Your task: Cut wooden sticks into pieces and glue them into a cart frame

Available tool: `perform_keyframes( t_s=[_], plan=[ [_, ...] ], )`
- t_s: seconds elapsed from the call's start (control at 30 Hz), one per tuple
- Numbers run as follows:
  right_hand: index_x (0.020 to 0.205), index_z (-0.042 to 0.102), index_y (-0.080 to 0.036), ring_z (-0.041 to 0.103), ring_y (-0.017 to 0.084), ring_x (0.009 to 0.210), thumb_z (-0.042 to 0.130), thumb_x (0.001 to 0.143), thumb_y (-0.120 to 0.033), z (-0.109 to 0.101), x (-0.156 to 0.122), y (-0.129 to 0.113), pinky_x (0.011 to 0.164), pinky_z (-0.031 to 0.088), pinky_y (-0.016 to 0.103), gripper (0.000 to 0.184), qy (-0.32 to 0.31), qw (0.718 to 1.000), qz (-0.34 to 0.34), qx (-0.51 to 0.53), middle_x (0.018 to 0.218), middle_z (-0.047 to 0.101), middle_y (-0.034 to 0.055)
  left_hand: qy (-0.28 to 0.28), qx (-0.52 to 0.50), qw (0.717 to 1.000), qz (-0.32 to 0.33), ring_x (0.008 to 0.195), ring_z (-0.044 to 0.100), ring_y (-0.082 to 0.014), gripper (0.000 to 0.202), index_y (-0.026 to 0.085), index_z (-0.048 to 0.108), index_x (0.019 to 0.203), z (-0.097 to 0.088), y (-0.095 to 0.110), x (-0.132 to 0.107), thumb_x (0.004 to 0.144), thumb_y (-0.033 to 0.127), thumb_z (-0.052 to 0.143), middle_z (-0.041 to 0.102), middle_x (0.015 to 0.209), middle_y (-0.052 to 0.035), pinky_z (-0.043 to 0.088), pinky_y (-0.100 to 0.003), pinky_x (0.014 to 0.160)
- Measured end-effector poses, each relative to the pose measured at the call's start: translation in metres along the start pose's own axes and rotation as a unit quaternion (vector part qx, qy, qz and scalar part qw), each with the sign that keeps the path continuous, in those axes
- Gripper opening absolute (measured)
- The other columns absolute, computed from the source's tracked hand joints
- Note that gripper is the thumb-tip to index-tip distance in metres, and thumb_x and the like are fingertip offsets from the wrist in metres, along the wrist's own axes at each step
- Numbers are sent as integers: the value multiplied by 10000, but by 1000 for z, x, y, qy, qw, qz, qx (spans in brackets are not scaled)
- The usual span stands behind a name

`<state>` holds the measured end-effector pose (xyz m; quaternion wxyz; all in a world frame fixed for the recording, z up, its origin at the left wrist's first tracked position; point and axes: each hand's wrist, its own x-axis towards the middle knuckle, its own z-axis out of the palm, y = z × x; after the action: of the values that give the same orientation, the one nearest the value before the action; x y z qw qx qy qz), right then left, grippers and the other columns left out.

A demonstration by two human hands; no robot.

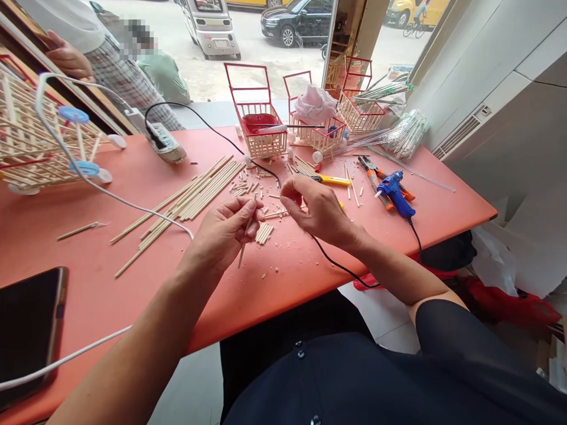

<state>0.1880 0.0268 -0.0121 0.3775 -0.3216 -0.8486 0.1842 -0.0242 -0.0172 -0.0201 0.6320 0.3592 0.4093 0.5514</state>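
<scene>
My left hand (230,227) is closed, pinching a thin wooden stick (241,255) that points down over the table's near side. To its right, my right hand (316,212) hovers with fingers bent inward; the fingertips are partly hidden, and I cannot make out what they hold, if anything. Beneath and between the hands lie a small row of short cut sticks (264,234) and scattered stick pieces (243,188). Longer wooden sticks (195,198) lie in a loose bundle beyond my left hand. A yellow-handled cutter (333,180) rests just behind my right hand.
On the red table (146,313) are a blue glue gun (396,192), pliers (370,168), a power strip (165,144) and a phone (29,330). Small stick-built carts (266,141) stand at the back; a larger one (35,136) is at left. A person (128,71) is beyond the table.
</scene>
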Motion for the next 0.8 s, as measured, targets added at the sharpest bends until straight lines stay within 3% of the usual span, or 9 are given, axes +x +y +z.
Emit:
perform_keyframes(
  t_s=[0.2, 0.43, 0.8],
  plan=[
    [965, 572, -223, 585, 165, 820, 546, 1143, -269, 2, -3, 3, 831, 476, 312, 185, 10, 1000, -3, 10, 906, 660, 27, 2, -3, 1000, -13, 497, 508, -45, 472, 117, 811, 847, 5, 1, -5, 643, 396, 1132, 723, 722, -21, 422, -168, 472],
    [936, 599, -208, 545, 136, 736, 579, 1149, -297, 9, -6, 12, 761, 432, 285, 232, 40, 998, -43, 37, 835, 643, -4, -8, -5, 1000, -23, 490, 532, -52, 539, 130, 808, 836, 10, 0, -8, 595, 458, 1162, 737, 704, -19, 446, -170, 468],
    [926, 602, -209, 520, 133, 718, 587, 1159, -335, 9, -7, 12, 765, 437, 283, 266, 51, 997, -34, 46, 810, 627, -13, -2, -4, 999, -38, 481, 548, -52, 574, 139, 810, 804, 14, 2, -9, 525, 472, 1185, 745, 689, -20, 413, -159, 457]
  ],
)
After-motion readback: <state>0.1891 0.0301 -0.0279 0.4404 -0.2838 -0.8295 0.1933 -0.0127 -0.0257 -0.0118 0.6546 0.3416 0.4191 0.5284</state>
